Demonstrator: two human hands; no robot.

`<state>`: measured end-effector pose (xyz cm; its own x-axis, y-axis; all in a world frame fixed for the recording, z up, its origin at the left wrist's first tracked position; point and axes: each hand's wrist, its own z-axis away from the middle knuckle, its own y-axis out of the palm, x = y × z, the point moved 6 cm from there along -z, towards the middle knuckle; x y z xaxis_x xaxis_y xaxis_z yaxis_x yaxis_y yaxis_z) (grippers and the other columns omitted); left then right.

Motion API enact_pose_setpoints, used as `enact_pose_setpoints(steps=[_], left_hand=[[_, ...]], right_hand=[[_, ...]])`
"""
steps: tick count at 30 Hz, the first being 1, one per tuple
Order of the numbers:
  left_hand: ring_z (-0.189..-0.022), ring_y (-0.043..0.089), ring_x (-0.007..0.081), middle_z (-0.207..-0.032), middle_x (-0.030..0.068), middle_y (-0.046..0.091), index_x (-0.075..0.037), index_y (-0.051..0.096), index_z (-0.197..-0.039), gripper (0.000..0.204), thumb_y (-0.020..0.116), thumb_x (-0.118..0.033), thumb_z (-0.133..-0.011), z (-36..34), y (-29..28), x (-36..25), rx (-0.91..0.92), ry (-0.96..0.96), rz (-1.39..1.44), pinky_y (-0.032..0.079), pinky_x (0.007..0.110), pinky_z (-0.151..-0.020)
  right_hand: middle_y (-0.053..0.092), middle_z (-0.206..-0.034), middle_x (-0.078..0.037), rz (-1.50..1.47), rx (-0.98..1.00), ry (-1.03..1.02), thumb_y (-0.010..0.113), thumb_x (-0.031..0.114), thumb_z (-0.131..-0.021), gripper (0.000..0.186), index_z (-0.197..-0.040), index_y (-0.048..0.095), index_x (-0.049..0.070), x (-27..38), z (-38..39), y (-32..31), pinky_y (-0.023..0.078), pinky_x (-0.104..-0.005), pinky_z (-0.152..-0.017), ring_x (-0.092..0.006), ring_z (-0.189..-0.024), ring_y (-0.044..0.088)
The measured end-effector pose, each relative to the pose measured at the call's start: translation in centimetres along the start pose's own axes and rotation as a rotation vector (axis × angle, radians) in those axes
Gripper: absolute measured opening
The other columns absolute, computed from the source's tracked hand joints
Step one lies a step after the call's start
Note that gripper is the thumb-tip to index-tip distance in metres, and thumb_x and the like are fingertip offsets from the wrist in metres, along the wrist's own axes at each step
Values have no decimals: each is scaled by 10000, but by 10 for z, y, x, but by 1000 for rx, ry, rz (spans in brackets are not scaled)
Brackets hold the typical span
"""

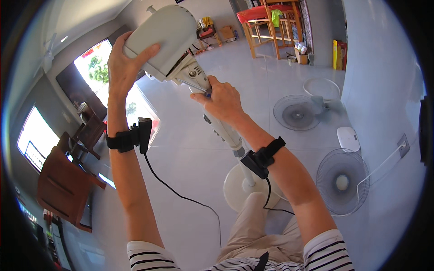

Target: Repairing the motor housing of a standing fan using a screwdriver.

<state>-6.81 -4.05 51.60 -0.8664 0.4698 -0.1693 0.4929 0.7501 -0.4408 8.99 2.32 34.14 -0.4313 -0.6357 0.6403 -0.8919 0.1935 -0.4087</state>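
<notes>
A pedestal fan's grey-white motor housing [165, 43] is tilted in front of me, without blades or grille on it. My left hand [126, 61] clasps its left end, the thumb lying across the casing. Just below the housing, my right hand [222, 100] is closed round the fan's neck [192, 74]. A thin metal rod and a small bluish piece show by its fingertips; I cannot tell whether they belong to the fan. The pole runs down to a round white base [233, 192] on the floor by my legs.
On the floor at right lie a rear grille [294, 113], a pale ring [322, 80], translucent fan blades [332, 110], a white box-like object [347, 139] and a front grille [342, 182]. A cord runs to the wall socket [403, 145]. Wooden furniture [68, 189] stands at left.
</notes>
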Motion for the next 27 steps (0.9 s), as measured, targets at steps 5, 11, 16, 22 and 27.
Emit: enact_pose_setpoints(steps=[5, 11, 16, 22, 27], left_hand=[[-948, 598, 282, -1022, 203, 602, 59, 500, -1174, 852, 756, -513, -596, -11, 7, -3, 80, 9, -11, 467, 354, -834], [-956, 598, 291, -1040, 219, 588, 69, 468, -1208, 887, 741, -532, -614, -25, 13, 12, 173, 27, -41, 464, 349, -841], [-955, 596, 300, -1047, 231, 579, 75, 458, -1214, 888, 743, -520, -620, -32, 13, 5, 218, 63, -124, 463, 349, -838], [-932, 600, 277, -1016, 208, 592, 76, 474, -1183, 875, 775, -494, -593, -45, 24, -2, 360, 105, -173, 470, 349, -816], [-928, 605, 276, -1013, 203, 597, 74, 484, -1171, 864, 777, -492, -588, -35, 23, 3, 272, 96, -73, 469, 346, -826]], right_hand=[[642, -718, -142, -29, -46, 37, 667, 443, -726, 480, -950, 566, 31, -7, -1, 2, 485, -406, -695, -320, -726, 629], [652, -757, -139, -42, -42, 47, 656, 445, -734, 490, -993, 555, 42, -8, -2, 5, 482, -439, -728, -329, -750, 639], [655, -768, -134, -19, -57, 56, 657, 461, -726, 497, -995, 557, 55, -11, -3, 4, 482, -447, -727, -327, -758, 638], [647, -749, -130, -38, -86, 46, 670, 483, -710, 522, -973, 572, 43, -12, -2, 1, 489, -420, -691, -319, -736, 630], [641, -734, -129, -16, -95, 58, 677, 473, -711, 504, -959, 579, 45, -15, -3, 5, 489, -418, -673, -318, -723, 626]])
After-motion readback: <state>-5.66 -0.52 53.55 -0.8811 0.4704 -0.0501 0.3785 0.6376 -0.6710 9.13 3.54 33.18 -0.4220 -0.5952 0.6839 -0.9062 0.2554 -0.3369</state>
